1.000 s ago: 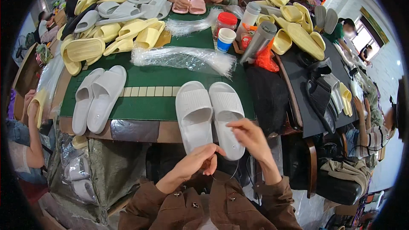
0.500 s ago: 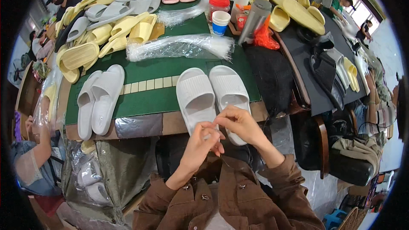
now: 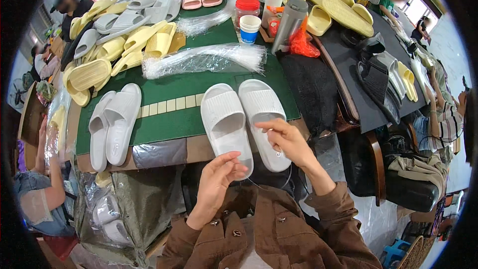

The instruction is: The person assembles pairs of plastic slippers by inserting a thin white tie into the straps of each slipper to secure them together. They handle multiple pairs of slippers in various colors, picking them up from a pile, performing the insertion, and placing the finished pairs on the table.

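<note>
Two pale grey slide slippers stand side by side before me, toes pointing away: the left slipper point(image 3: 223, 104) and the right slipper point(image 3: 263, 94), their heels over the table's near edge. My left hand point(image 3: 219, 179) is at the left slipper's heel, its fingers loosely bent and apart. Over the right slipper's opening is my right hand point(image 3: 289, 142), index finger and thumb brought together toward the left. A thin strand point(image 3: 285, 186) loops below between the hands; its ends are hard to make out. Another pair of grey slippers point(image 3: 123, 119) rests on the left side.
A green mat point(image 3: 169, 127) covers the table. Bundles of clear plastic strands point(image 3: 209, 60) lie beyond the slippers. Yellow and grey slippers point(image 3: 92, 74) are heaped far left. Paper cups point(image 3: 249, 27), a red-lidded jar point(image 3: 247, 7) and a steel flask point(image 3: 291, 22) stand at the back. Co-workers sit around.
My hands, which met over the slippers' heels, have parted. The left moved slightly down and left, the right a little to the right. The strand now shows as a loop.
</note>
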`<action>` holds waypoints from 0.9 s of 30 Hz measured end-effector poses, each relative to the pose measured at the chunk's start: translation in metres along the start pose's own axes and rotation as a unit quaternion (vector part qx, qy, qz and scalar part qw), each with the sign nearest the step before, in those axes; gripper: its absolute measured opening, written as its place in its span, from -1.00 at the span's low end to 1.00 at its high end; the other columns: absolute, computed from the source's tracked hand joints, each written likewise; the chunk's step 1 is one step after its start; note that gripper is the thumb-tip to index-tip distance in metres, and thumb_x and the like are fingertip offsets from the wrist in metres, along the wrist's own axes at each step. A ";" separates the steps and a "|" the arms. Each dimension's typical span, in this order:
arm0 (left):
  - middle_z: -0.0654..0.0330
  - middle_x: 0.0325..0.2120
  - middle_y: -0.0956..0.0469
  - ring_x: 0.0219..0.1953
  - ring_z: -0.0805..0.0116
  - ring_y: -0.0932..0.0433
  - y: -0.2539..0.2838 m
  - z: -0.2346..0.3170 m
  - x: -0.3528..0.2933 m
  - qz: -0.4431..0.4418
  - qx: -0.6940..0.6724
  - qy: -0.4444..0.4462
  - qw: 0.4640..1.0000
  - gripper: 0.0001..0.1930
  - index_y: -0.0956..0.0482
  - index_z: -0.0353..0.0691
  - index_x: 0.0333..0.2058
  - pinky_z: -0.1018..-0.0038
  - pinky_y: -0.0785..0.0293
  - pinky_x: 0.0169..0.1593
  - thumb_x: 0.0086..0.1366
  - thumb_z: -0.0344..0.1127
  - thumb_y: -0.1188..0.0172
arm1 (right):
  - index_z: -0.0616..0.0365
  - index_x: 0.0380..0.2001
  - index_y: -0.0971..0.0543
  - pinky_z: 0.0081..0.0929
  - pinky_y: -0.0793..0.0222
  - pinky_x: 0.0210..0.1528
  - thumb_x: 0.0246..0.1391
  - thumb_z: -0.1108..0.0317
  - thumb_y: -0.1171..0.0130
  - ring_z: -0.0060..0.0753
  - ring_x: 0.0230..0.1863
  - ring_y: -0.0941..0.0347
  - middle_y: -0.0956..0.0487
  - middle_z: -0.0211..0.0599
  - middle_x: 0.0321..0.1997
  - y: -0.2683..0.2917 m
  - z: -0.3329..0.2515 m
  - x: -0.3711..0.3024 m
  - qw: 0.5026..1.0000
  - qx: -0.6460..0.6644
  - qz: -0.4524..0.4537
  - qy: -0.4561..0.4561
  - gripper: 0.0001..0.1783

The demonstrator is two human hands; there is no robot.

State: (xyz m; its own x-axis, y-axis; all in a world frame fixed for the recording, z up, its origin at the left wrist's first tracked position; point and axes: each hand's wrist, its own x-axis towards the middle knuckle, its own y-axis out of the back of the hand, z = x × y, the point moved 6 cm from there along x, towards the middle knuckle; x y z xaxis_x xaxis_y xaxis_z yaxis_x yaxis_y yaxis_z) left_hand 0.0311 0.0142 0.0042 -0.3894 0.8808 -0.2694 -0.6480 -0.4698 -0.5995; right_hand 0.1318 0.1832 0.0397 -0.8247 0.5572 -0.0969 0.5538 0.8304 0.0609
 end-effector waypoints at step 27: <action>-0.27 0.22 -0.07 0.29 -0.22 -0.04 -0.039 0.010 0.082 0.045 0.720 -0.180 0.668 0.11 -0.04 -0.59 0.20 -0.03 0.07 0.30 -0.08 0.14 -0.40 | 0.42 -0.21 -0.42 -0.08 -0.24 -0.02 0.18 0.12 0.20 0.25 -0.05 -0.41 -0.51 0.27 -0.17 0.002 0.043 0.080 0.969 -0.244 -0.021 -0.010 -0.53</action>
State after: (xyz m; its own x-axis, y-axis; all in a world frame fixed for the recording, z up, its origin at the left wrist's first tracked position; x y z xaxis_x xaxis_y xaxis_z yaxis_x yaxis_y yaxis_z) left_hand 0.0179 0.1042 0.0133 -0.4340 0.8954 0.0997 -0.4674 -0.3184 0.8248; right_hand 0.0721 0.2288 -0.0105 -0.8409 0.5258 -0.1282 0.3951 0.7582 0.5186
